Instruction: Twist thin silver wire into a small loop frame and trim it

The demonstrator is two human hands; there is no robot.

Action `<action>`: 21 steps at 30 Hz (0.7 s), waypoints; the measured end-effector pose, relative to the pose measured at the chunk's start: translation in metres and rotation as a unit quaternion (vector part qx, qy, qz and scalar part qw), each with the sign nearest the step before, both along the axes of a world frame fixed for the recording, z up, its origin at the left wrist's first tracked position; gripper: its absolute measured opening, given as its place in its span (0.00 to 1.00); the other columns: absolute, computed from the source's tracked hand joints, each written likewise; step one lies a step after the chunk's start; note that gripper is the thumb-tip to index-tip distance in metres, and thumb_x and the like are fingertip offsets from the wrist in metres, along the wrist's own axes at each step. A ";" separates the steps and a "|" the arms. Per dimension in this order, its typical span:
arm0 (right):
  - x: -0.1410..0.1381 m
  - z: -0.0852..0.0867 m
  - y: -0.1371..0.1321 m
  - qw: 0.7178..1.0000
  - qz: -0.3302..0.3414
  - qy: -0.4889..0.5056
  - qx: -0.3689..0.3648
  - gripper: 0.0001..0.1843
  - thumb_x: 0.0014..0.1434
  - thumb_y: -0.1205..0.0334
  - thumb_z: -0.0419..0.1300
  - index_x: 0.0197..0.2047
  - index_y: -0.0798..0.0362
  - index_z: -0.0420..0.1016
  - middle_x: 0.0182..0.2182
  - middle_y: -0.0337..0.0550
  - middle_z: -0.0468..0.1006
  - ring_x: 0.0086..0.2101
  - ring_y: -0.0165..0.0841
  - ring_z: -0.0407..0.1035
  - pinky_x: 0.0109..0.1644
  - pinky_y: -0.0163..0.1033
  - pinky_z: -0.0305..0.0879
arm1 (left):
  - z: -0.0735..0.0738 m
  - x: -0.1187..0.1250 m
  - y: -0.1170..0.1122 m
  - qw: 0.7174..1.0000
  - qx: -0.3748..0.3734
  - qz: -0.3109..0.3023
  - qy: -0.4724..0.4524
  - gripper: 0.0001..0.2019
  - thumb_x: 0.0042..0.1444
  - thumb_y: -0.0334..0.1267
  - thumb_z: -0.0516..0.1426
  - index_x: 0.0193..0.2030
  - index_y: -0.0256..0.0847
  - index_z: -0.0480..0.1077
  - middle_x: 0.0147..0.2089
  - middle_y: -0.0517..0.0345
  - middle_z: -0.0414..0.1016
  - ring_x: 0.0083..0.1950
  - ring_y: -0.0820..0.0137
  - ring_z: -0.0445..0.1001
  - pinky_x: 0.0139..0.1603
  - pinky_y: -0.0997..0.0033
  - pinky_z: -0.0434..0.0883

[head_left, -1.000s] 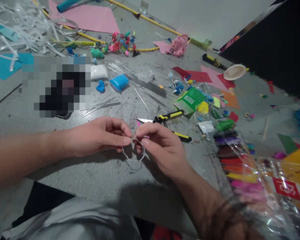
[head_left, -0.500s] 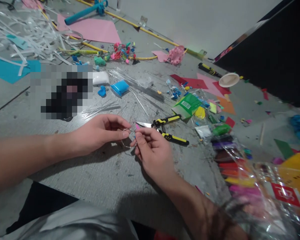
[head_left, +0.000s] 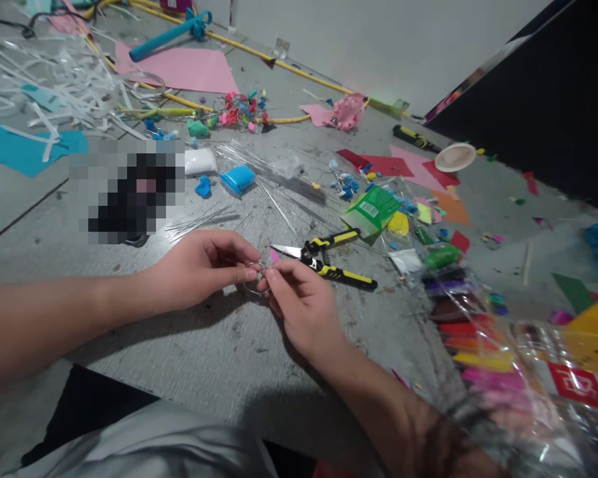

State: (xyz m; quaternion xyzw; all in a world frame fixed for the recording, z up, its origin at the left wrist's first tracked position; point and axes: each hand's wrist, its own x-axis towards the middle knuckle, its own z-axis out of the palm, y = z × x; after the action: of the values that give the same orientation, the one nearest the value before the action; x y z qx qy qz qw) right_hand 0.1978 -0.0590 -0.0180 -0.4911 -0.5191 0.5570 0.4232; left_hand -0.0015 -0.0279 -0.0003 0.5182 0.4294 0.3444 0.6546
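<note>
Between my two hands is a thin silvery wire bent into a small loop. My left hand pinches its upper side between thumb and fingertips. Thumb and forefinger of my right hand close on the wire right beside the left fingertips, which hide where its ends meet. Just beyond the right hand lie pliers-like cutters with black and yellow handles, jaws apart and pointing left. Loose straight wires lie on the floor past my left hand.
A blue packet, a white packet and a green packet lie ahead. Shredded white strips heap at far left. Plastic bags of coloured clay spread at right. A yellow cable runs along the wall.
My fingertips have drawn slightly closer together on the wire loop, and the loop has tilted and looks flatter. The cutters have stayed in place.
</note>
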 end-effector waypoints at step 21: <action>0.000 -0.004 0.003 0.944 0.116 0.276 -0.141 0.21 0.65 0.46 0.67 0.26 0.53 0.78 0.30 0.43 0.82 0.28 0.31 0.74 0.32 0.35 0.71 | 0.007 -0.002 -0.002 0.997 0.057 -0.044 0.012 0.11 0.60 0.43 0.68 0.38 0.38 0.76 0.32 0.55 0.82 0.34 0.69 0.81 0.40 0.70 0.78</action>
State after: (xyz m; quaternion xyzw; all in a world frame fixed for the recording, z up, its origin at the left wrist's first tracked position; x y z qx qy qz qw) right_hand 0.1978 -0.0559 -0.0216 -0.3090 -0.3516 0.7834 0.4090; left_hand -0.0038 -0.0300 0.0067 0.5771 0.3936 0.3326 0.6335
